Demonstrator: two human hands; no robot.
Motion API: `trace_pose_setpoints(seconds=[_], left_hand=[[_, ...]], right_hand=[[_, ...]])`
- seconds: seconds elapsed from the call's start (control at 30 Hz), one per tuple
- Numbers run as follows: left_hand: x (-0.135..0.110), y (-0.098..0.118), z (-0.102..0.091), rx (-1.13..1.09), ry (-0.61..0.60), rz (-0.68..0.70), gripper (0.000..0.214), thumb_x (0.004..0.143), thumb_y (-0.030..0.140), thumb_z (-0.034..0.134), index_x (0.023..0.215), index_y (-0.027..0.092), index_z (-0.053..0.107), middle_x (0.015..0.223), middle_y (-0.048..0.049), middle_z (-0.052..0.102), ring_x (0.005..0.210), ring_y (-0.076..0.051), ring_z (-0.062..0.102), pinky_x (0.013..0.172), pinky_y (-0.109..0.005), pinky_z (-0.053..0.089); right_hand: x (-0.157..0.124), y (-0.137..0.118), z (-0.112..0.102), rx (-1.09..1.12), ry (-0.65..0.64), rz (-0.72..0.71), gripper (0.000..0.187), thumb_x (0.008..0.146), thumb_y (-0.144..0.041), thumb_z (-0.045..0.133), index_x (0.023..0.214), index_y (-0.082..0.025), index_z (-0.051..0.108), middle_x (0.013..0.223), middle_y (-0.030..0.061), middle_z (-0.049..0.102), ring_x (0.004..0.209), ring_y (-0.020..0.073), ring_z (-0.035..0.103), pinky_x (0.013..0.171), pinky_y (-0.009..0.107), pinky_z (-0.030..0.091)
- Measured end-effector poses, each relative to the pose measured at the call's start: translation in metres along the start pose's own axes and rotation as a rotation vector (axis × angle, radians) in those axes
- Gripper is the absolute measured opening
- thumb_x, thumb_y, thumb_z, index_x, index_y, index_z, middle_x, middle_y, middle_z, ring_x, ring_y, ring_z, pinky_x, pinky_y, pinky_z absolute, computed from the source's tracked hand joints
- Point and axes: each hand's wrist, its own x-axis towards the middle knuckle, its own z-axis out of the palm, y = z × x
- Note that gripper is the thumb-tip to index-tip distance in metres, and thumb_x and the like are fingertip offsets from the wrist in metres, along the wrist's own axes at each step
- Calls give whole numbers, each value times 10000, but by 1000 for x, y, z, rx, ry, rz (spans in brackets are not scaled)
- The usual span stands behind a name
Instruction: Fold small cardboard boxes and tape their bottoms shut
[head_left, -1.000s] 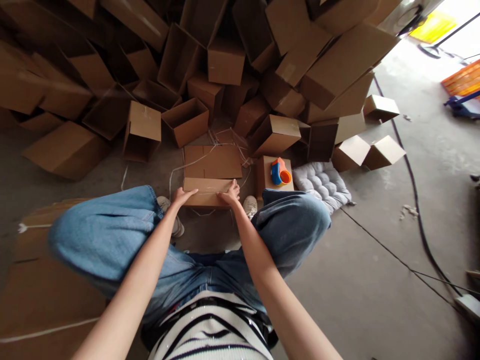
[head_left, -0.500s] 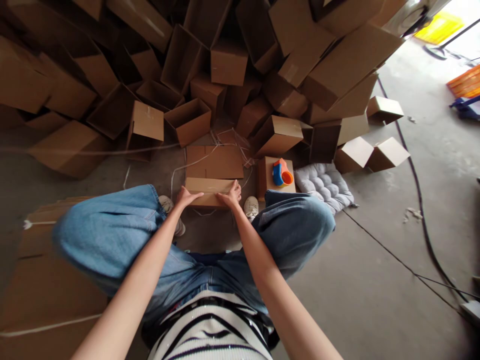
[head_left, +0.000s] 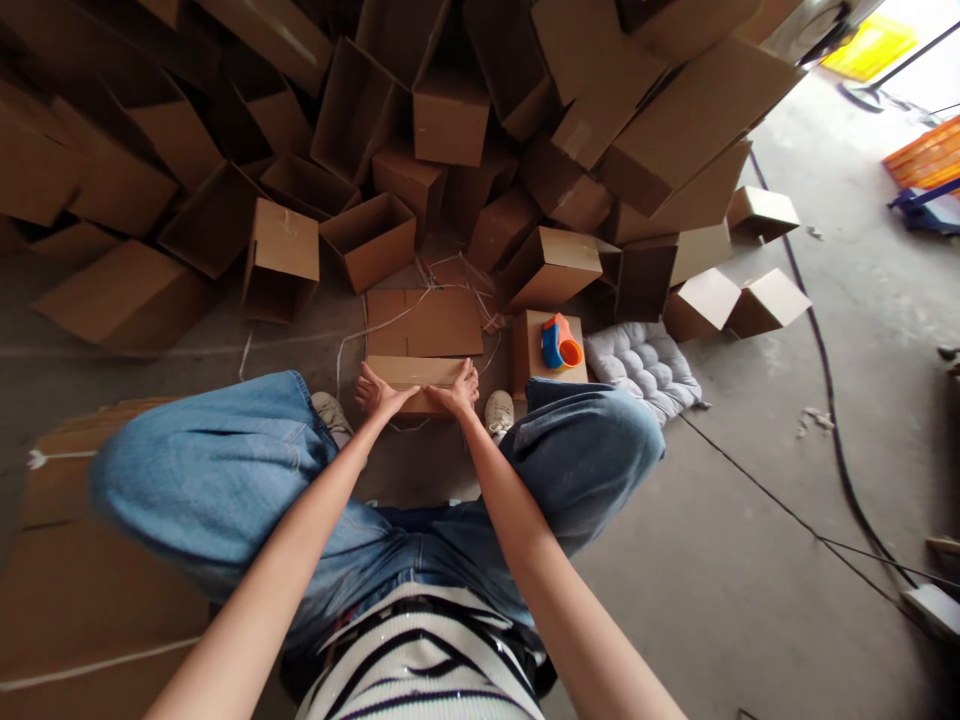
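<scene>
Between my shoes sits a small cardboard box point(head_left: 418, 371) with its top panel facing up. My left hand point(head_left: 381, 393) grips its left end, the thumb stretched along the near top edge and the fingers round the side. At the right end my right hand point(head_left: 456, 389) holds it the same way, its thumb pointing inward towards the other. Just beyond the box lies flat cardboard point(head_left: 424, 322) with white strapping point(head_left: 390, 322) across it. The box's underside is hidden.
An orange and blue tape dispenser point(head_left: 552, 346) stands on another box point(head_left: 528, 350) to the right, beside a grey cushion point(head_left: 643, 368). Many open boxes point(head_left: 450, 120) are heaped ahead. Stacked flat cardboard point(head_left: 97, 570) lies left; a black cable point(head_left: 832, 400) crosses the floor at right.
My left hand has shifted slightly inward along the box, bringing the two thumbs closer together. The box stays in place, and the view has moved a little.
</scene>
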Motion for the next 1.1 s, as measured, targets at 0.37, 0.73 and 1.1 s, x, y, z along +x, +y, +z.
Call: trace_pose_setpoints(seconds=[0.37,0.73,1.1], left_hand=[[6,-1,3,-15,-52,-15,1385,516,653,834,1541,126,65,1477,-301,331,1377,-438,364,1083,-530,334],[18,-5,2,-55,-103,-44,1376,533,551,870,1540,106,46,1508,-326,306,1415,-447,329,1092,-523,343],[24,-5,-8,-96,-118,-64,1442,518,452,908,1550,12,1,1526,-330,324,1435,-417,329,1113,-492,375]], right_hand=[[2,2,3,-16,21,-1,1247,631,-494,800,1586,-176,64,1599,235,172,1476,355,214,1132,523,262],[8,6,8,9,19,-2,1271,601,-518,812,1582,-188,74,1598,233,169,1470,369,212,1137,528,248],[12,13,16,27,56,-43,1250,607,-547,798,1577,-195,92,1586,233,190,1469,375,213,1125,528,267]])
